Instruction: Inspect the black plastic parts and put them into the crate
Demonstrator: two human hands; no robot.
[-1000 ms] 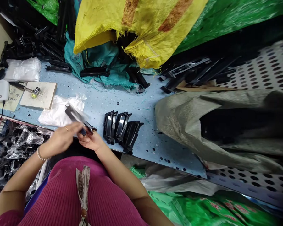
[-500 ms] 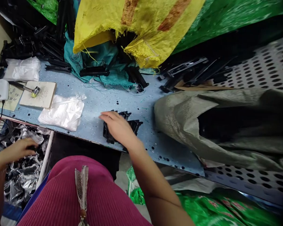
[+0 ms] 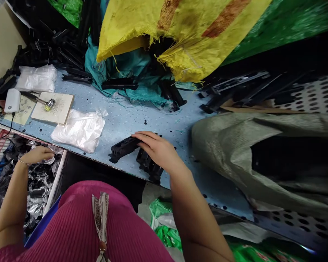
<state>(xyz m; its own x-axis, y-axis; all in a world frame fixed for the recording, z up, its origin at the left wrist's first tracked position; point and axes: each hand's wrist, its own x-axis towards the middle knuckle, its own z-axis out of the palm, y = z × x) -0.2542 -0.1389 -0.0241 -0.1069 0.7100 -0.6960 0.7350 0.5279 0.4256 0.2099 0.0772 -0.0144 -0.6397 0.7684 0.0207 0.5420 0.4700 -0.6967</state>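
- A blue speckled desk (image 3: 123,120) runs across the view, backed by a yellow sack (image 3: 186,22) and a teal sack (image 3: 138,92), with a grey sack (image 3: 221,140) over to the right.
- For a sound pick-up, the fingers would do best to take the single black part (image 3: 124,148) by its body and lift it straight, so it does not drag on its neighbours. Keeping the other black parts (image 3: 151,169) in line would make each one easier to separate.
- The single black part lies slantwise on the desk, its far end under the fingertips of the right hand (image 3: 162,153) and its near end pointing towards the desk's front edge.
- The other black parts lie beneath the right palm, partly hidden.
- The right hand arches over the parts, fingers stretched; its thumb is hidden, so whether it grips cannot be told.
- The left hand (image 3: 36,154), fingers loosely extended and seemingly holding nothing, hovers above bagged parts (image 3: 38,189) in a white-rimmed crate (image 3: 56,182), well apart from the single black part.
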